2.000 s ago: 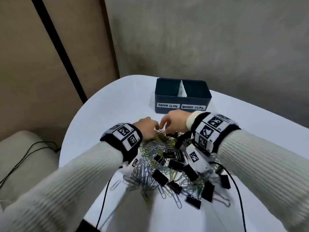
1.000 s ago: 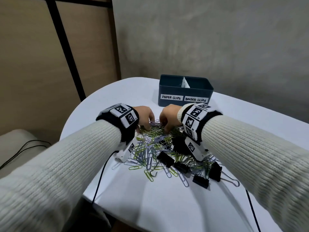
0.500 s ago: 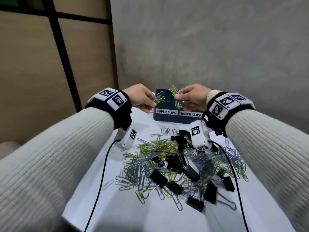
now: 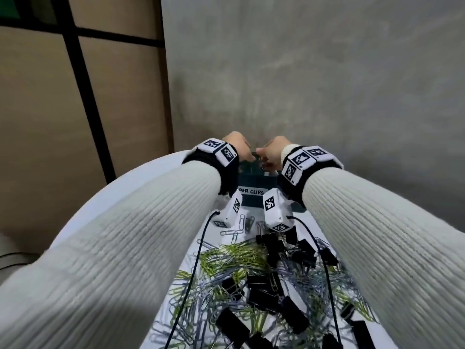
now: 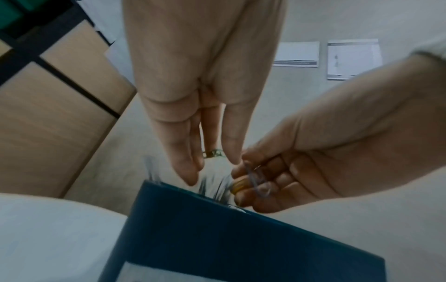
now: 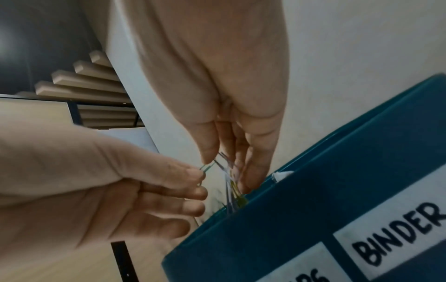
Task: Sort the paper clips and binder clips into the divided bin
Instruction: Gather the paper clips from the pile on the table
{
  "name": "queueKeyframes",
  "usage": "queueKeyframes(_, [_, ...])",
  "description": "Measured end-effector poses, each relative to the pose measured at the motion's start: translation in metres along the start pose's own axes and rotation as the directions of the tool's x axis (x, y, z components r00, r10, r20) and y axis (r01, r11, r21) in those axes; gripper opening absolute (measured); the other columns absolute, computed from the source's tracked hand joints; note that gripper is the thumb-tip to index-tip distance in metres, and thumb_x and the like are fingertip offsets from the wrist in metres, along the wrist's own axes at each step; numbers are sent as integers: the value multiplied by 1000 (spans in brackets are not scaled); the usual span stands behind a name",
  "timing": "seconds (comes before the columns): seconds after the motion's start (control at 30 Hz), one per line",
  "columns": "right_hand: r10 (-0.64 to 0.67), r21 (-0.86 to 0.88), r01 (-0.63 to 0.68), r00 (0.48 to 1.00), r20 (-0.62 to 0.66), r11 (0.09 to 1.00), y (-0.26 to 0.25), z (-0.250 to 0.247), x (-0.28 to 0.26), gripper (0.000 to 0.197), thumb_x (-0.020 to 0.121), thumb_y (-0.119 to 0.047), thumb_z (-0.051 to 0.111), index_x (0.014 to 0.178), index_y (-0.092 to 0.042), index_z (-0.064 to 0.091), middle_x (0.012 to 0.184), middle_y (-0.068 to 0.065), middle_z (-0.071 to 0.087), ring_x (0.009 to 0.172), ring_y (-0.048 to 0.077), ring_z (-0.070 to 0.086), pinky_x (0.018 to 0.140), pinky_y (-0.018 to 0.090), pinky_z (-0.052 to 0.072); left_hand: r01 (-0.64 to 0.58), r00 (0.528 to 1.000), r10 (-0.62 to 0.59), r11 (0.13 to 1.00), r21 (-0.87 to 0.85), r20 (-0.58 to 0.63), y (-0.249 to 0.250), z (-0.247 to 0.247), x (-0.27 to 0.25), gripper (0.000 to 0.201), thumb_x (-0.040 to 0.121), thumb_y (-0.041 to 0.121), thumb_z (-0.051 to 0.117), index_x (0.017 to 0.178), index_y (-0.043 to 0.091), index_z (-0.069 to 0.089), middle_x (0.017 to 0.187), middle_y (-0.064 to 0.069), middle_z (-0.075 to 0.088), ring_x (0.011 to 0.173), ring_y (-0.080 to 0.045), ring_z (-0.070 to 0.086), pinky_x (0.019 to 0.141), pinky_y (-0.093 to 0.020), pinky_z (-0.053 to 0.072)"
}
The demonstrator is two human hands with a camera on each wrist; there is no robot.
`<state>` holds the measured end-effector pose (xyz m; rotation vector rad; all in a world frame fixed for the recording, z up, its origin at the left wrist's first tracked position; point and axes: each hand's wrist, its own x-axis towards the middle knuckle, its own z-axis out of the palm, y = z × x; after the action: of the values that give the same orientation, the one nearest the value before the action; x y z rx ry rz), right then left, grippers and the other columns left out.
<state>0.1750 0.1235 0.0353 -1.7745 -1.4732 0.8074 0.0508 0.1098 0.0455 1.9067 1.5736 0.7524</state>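
Observation:
The dark blue divided bin (image 4: pixel 253 182) stands at the far edge of the white table (image 4: pixel 151 172); its front carries the labels PAPER CLIPS and BINDER CLIPS. Both hands hover over its left compartment. My left hand (image 5: pixel 212 169) points straight fingers down, and blurred paper clips (image 5: pixel 213 186) drop from it into the bin (image 5: pixel 217 229). My right hand (image 6: pixel 228 171) pinches a few paper clips (image 6: pixel 229 178) between thumb and fingers, left of the white divider (image 6: pixel 282 174). A mixed pile of green and silver paper clips (image 4: pixel 234 255) and black binder clips (image 4: pixel 259 280) lies nearer to me.
Black cables (image 4: pixel 198 260) from the wrist cameras trail over the pile. A grey wall (image 4: pixel 302 84) rises right behind the bin, and wooden panels (image 4: pixel 50 122) stand to the left. My sleeves (image 4: pixel 125 248) cover the table's sides.
Both hands left the pile with paper clips, rose and moved forward over the bin. The left fingers have straightened and its clips are falling.

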Motion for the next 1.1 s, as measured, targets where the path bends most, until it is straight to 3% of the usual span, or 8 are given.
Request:
queueKeyframes(0.1, [-39,-225,21,996,-78,974,-3,2,-7,38,88,-23,60,116,2,62,103,17,67,82,23,58,76,37,55,-91,995,82,966,241,49,3,-7,-11,39,85,11,66,124,10,65,125,-7,66,115,-25,61,90,-28,48])
queueKeyframes(0.2, [-157,-342,106,980,-126,934,-10,3,-38,29,89,-24,59,100,2,67,85,15,67,68,25,59,57,28,50,-122,992,113,944,307,47,-4,-17,-30,32,86,11,64,117,10,68,118,-8,67,106,-24,63,89,-29,49])
queueKeyframes(0.33, [24,-471,164,929,368,867,0,16,-78,23,92,-12,55,105,4,65,74,11,63,64,24,58,64,33,55,-40,942,-51,964,263,331,-33,-22,-63,14,86,11,65,100,12,64,94,-8,62,68,-16,57,58,-28,52])
queueKeyframes(0.47, [197,-774,355,834,516,524,10,52,-93,42,94,-22,54,131,-2,54,127,10,60,97,23,58,61,18,52,-88,783,-274,840,536,558,-58,-10,-100,63,91,26,61,147,22,34,143,-10,45,123,-25,49,89,-31,48])
queueKeyframes(0.6, [224,-783,535,760,610,316,11,74,-115,40,97,-19,47,134,-5,50,134,11,55,96,17,47,65,18,38,-236,756,-249,760,606,606,-70,-2,-122,61,94,47,48,148,26,30,149,-2,37,126,-22,44,76,-25,45])
queueKeyframes(0.87, [50,-630,605,701,711,487,11,56,-141,48,85,-18,64,132,-23,54,130,-3,59,110,16,57,103,37,46,-152,760,-242,837,526,603,-75,-14,-154,83,72,43,76,141,22,34,140,-3,41,112,-16,46,92,-30,49])
queueKeyframes(1.0, [49,-676,619,722,690,399,19,67,-149,70,74,-30,77,137,-23,47,134,0,54,121,20,52,102,29,40,-154,767,-237,834,530,596,-70,-2,-157,66,80,18,74,135,9,37,112,0,54,80,-9,54,55,-5,46])
queueKeyframes(1.1, [14,-694,624,740,672,358,20,69,-149,60,74,-27,77,129,-20,54,127,1,59,115,20,55,88,24,41,-92,799,-248,850,519,548,-75,3,-152,37,84,8,69,115,0,50,117,-22,62,60,-16,59,53,-22,53])
